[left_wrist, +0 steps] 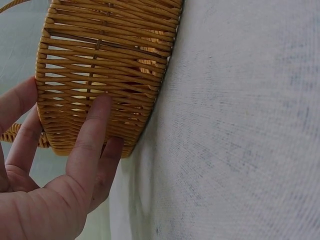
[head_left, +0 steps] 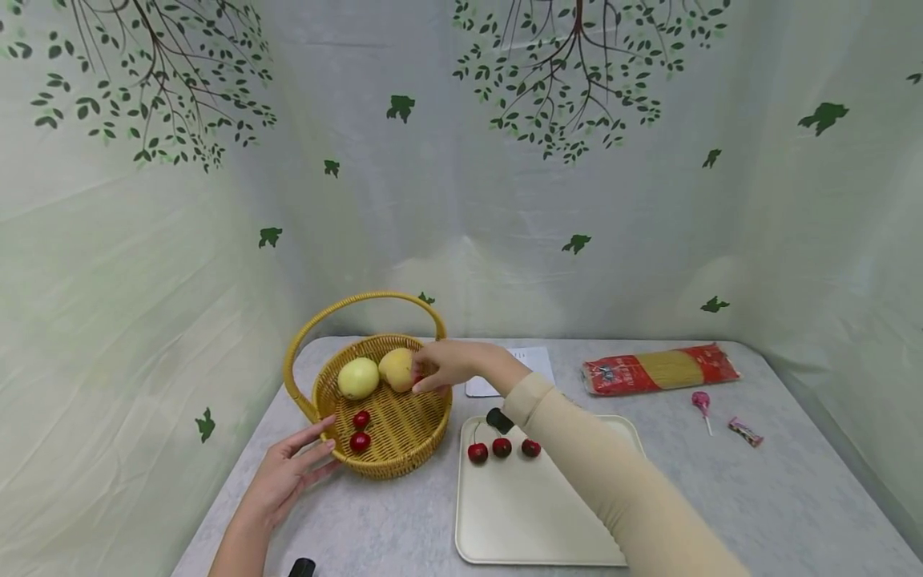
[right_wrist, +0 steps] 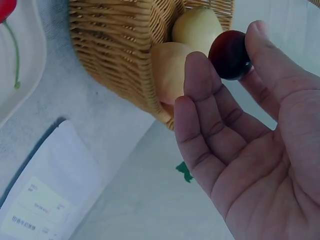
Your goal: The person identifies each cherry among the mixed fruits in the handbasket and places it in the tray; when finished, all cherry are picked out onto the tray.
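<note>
A yellow wicker basket (head_left: 404, 437) with a tall hoop handle stands at the left of the table. Inside it lie a pale green round fruit (head_left: 358, 378), a yellowish fruit (head_left: 396, 369) and two red cherries (head_left: 360, 441). My left hand (head_left: 292, 473) touches the basket's near left side, its fairly straight fingers against the woven wall (left_wrist: 115, 75) and rim. Over the basket's right rim, my right hand (head_left: 454, 362) pinches a dark red cherry (right_wrist: 230, 55) between thumb and fingers, close to the yellowish fruit.
Right of the basket, a cream tray (head_left: 534, 513) holds several cherries (head_left: 501, 447), partly covered by my right forearm. Behind lies a white packet (head_left: 532, 361). Farther right are a red pasta bag (head_left: 659, 369), a pink lollipop (head_left: 701, 401) and a wrapped candy (head_left: 745, 432).
</note>
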Available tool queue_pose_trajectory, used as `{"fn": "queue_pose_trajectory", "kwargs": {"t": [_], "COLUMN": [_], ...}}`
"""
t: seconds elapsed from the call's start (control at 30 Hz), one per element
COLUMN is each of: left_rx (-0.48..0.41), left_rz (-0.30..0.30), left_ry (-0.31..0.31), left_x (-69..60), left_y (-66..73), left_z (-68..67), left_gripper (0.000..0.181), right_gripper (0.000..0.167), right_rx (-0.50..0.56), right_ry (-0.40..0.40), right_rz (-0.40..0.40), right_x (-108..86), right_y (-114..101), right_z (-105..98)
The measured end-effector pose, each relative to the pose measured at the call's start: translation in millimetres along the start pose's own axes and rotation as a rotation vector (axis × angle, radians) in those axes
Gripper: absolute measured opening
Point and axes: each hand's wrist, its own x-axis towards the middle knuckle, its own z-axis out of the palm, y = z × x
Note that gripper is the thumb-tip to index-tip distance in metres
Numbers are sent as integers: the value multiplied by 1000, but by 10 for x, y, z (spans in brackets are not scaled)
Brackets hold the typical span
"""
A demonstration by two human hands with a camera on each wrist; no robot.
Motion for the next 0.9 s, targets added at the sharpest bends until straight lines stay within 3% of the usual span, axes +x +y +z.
{"fn": "queue_pose_trajectory", "kwargs": {"t": [0.4,0.9], "left_rx": [5,7], "left_rz": [-1,-2], "left_ry": [-5,-2], "left_x": [-5,-1], "left_y": [4,3], "left_z": [8,-3], "left_gripper": [63,62], "right_gripper": [14,14], "right_rx": [-25,71], "right_ry": [79,177], "right_rz": [-50,34], "right_x": [-310,-811], "right_y": [129,400], "right_z": [47,89]}}
